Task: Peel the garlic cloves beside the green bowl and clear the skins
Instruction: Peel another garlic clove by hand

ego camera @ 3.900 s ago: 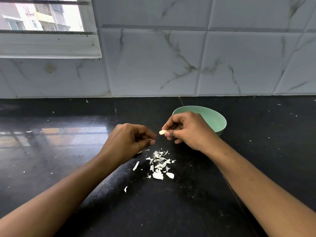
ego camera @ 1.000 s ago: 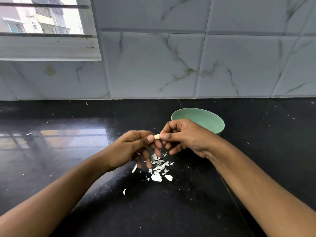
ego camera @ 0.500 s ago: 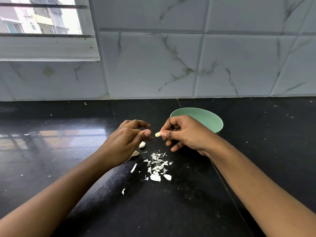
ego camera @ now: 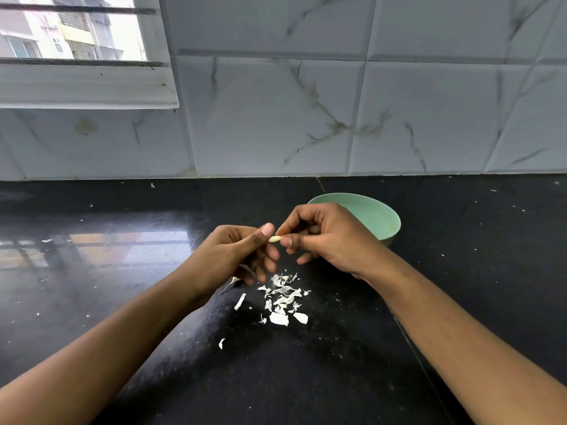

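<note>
A small pale garlic clove is pinched between the thumb and forefinger of my right hand, held above the black counter in front of the green bowl. My left hand is close beside it, thumb tip raised right at the clove's left end and the other fingers loosely curled below. Whether the left thumb touches the clove cannot be told. A heap of white garlic skins lies on the counter just below both hands. The bowl's inside is partly hidden by my right hand.
Stray skin flakes lie toward me and to the left of the heap. The black counter runs left and right, backed by a marble-tiled wall and a window sill at upper left.
My left hand has come back up to the clove, thumb now at its tip, after dropping away half a second ago. My right hand keeps the clove in about the same place.
</note>
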